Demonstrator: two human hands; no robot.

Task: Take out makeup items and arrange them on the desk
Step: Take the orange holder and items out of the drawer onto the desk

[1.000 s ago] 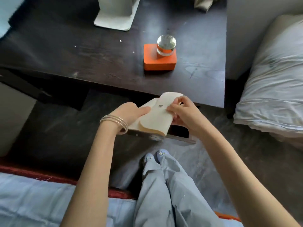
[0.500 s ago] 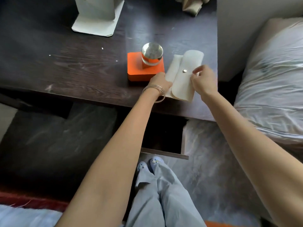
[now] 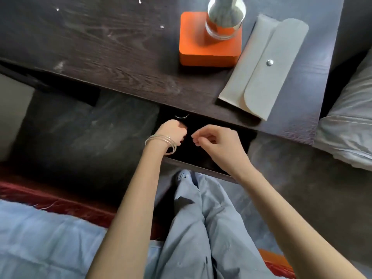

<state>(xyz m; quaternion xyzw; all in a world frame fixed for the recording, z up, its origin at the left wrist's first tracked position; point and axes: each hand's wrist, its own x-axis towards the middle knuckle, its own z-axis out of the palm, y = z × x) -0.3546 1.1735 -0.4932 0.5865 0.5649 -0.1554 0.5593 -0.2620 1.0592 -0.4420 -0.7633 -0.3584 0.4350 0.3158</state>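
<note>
A beige snap pouch (image 3: 265, 71) lies flat on the dark desk (image 3: 100, 47), near its front right edge. Left of it sits an orange box (image 3: 209, 47) with a silver-lidded glass jar (image 3: 225, 19) on top. Below the desk edge an open drawer (image 3: 201, 165) is dark inside; a thin shiny curved rim (image 3: 181, 116) shows at its back. My left hand (image 3: 173, 131), bangles on the wrist, reaches down into the drawer with its fingers hidden in the dark. My right hand (image 3: 217, 141) hovers over the drawer, fingers loosely curled with nothing in them.
A grey pillow (image 3: 350, 127) lies right of the desk. My legs in blue-grey trousers (image 3: 201, 228) are under the drawer front. A blue blanket (image 3: 40, 238) with a red edge covers the bottom left. The floor is dark and smudged.
Both hands set the beige pouch on the desk beside the orange box, let it go, and came back down to the open drawer. The view tilted closer to the desk.
</note>
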